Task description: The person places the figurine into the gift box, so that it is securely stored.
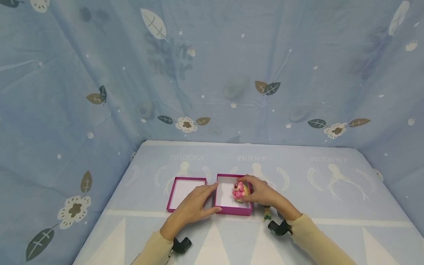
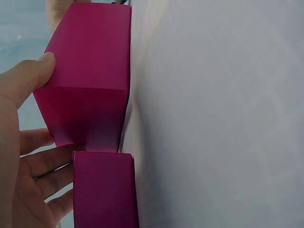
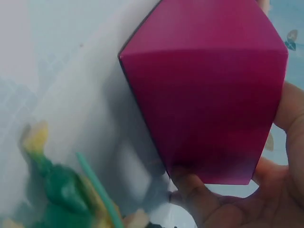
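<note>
A magenta open-topped box (image 1: 233, 210) with a white inside stands on the table. A pink bear figurine (image 1: 238, 191) sits in its right part. My left hand (image 1: 195, 204) holds the box at its left side, thumb near the front corner and fingers along the left wall, as the left wrist view shows. With my right hand (image 1: 261, 191) I grip the right wall, thumb over the rim close to the figurine. Left of the box lies its matching magenta lid (image 1: 170, 200), white inside facing up, partly behind my left hand.
Beside the box on the right, partly under my right forearm, is a small figurine in green (image 3: 66, 187), blurred in the right wrist view. The patterned tablecloth (image 1: 347, 184) spreads around. A blue leaf-print curtain (image 1: 212, 73) hangs behind the table.
</note>
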`<action>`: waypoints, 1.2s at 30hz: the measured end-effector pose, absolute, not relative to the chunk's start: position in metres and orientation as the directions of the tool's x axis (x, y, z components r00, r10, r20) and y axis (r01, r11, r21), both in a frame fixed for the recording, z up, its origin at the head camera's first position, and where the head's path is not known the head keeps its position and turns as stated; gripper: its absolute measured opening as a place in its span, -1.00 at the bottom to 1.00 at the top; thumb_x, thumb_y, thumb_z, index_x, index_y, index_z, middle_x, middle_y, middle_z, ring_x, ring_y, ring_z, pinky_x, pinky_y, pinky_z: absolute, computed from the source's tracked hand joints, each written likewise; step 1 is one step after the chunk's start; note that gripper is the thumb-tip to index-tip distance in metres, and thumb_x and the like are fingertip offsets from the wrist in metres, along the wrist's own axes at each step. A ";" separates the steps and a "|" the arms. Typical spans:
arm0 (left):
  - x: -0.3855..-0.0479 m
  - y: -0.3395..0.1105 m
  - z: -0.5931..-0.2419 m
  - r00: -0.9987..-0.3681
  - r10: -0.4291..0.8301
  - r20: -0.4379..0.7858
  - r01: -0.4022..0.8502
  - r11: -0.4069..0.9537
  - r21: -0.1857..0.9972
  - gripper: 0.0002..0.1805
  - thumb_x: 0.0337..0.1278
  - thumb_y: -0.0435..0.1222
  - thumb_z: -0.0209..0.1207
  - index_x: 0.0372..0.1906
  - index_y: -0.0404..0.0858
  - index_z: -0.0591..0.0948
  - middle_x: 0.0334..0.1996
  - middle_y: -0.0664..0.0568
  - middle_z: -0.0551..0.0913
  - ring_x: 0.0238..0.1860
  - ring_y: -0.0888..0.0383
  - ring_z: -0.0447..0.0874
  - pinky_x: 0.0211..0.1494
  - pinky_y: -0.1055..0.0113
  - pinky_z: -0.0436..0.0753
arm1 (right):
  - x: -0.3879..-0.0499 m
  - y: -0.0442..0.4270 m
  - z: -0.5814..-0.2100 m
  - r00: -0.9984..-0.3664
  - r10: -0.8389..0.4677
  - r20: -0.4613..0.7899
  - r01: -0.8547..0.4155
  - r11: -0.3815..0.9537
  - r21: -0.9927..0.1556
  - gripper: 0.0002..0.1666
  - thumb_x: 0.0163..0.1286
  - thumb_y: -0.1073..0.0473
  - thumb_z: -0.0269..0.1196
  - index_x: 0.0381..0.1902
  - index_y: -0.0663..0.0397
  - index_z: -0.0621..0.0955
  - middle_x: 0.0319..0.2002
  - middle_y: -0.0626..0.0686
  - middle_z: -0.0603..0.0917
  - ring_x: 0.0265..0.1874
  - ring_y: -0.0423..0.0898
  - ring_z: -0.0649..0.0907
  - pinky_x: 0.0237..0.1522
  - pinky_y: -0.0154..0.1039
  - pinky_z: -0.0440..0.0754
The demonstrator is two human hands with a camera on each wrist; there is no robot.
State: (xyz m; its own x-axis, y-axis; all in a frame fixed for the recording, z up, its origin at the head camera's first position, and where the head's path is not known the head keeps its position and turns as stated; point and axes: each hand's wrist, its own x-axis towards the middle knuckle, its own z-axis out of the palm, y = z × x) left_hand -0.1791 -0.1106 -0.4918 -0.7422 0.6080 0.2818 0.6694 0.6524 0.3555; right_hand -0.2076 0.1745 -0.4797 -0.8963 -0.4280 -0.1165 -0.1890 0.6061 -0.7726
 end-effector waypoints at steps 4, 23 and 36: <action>-0.179 -0.111 -0.491 -0.741 0.607 0.288 0.671 0.650 0.357 -0.11 0.12 0.24 0.21 0.42 -0.21 0.35 0.27 -0.01 0.55 0.24 0.04 0.52 0.34 0.09 0.49 | -0.208 0.175 -0.481 -0.894 -0.440 -0.085 -0.214 0.586 -0.782 -0.23 0.07 0.10 0.52 0.25 0.07 0.52 0.29 0.16 0.49 0.34 0.23 0.39 0.28 0.33 0.38; -0.179 -0.111 -0.494 -0.757 0.595 0.270 0.651 0.656 0.382 -0.10 0.10 0.21 0.25 0.45 -0.19 0.32 0.28 0.03 0.54 0.26 0.08 0.50 0.37 0.13 0.47 | -0.205 0.175 -0.485 -0.911 -0.411 -0.024 -0.246 0.592 -0.768 -0.27 0.08 0.14 0.50 0.24 0.08 0.53 0.28 0.18 0.50 0.31 0.25 0.43 0.26 0.31 0.41; -0.182 -0.110 -0.496 -0.752 0.602 0.269 0.658 0.657 0.368 -0.09 0.11 0.23 0.22 0.45 -0.19 0.32 0.25 0.03 0.57 0.25 0.10 0.52 0.36 0.13 0.47 | -0.204 0.177 -0.488 -0.910 -0.414 0.004 -0.252 0.546 -0.799 -0.26 0.11 0.11 0.48 0.25 0.15 0.51 0.27 0.25 0.50 0.29 0.29 0.42 0.26 0.33 0.39</action>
